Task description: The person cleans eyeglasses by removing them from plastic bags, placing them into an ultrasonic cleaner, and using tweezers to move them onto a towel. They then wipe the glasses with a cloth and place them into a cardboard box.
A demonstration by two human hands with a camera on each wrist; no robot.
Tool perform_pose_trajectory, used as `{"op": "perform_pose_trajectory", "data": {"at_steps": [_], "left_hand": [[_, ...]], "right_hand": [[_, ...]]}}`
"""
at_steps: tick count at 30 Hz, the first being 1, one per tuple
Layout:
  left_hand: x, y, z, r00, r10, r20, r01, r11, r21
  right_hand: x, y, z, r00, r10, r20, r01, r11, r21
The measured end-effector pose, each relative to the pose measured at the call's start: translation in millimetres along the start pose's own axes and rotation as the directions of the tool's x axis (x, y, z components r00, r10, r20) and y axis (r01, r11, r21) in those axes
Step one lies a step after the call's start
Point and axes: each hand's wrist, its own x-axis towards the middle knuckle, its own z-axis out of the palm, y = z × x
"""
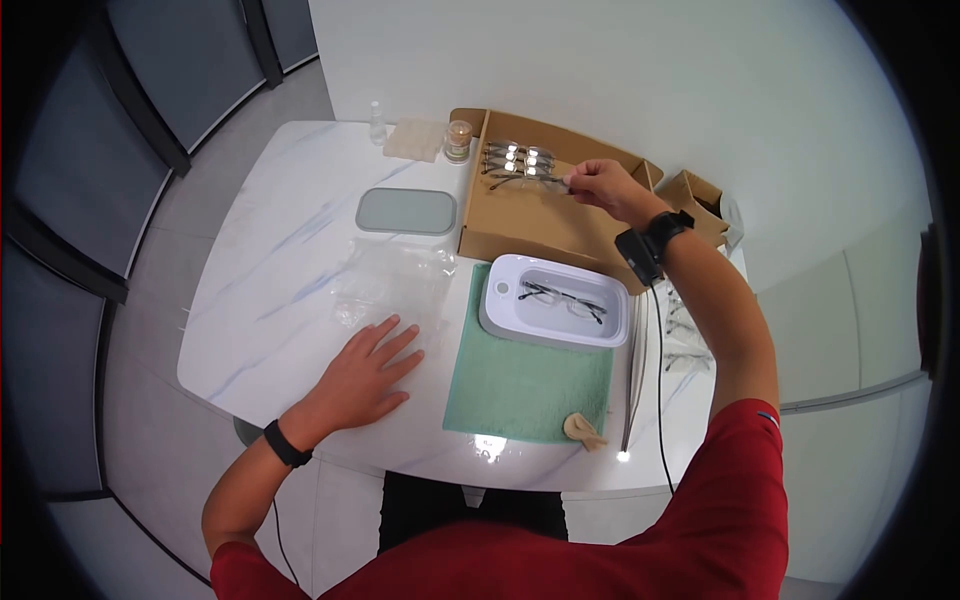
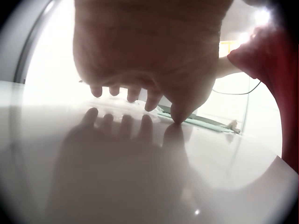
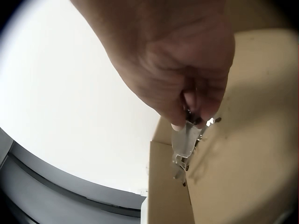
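Pinching one pair of glasses [image 3: 185, 140] with the right hand [image 1: 603, 188] over the cardboard tray [image 1: 550, 225], just beside other glasses [image 1: 531, 160] in a row; spreading the fingers of the left hand [image 1: 365, 378] over the desk [image 1: 250, 290], near a clear plastic bag [image 1: 390, 278]; with a further pair [image 1: 563, 297] in the white basin [image 1: 497, 308] on the green cloth [image 1: 525, 390]

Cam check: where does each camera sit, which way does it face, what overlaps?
Head: on the head, facing forward and down at the marbled table; left hand, right hand, arms and red shirt show.
Left wrist: on that wrist, facing past the left hand's underside across the table; some red shirt shows too.
Right wrist: on that wrist, facing past the right hand, which pinches eyeglasses, into the cardboard box.
Shared: head and left wrist both show the green cloth; head and right wrist both show box and eyeglasses.
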Motion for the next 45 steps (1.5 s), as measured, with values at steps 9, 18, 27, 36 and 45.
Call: {"op": "perform_pose_trajectory", "data": {"at_steps": [9,18,27,36,45], "left_hand": [[8,-1,-1,0.995,-0.068,0.074,0.068,0.998,-0.004],[6,-2,2,0.995,-0.07,0.068,0.071,0.997,-0.01],[7,2,-1,0.996,-0.072,0.049,0.072,0.997,0.013],[7,2,-2,0.995,-0.085,0.051,0.084,0.996,0.03],[5,1,-1,0.994,-0.097,0.042,0.096,0.995,0.022]], "right_hand": [[41,27,10,0.997,0.014,-0.074,-0.024,0.992,-0.126],[47,31,10,1.0,0.015,-0.005,-0.016,0.974,-0.228],[42,29,14,1.0,0.024,0.003,-0.022,0.965,-0.26],[43,33,14,1.0,0.015,-0.018,-0.019,0.954,-0.298],[51,40,15,0.998,-0.055,-0.04,0.041,0.955,-0.293]]}}
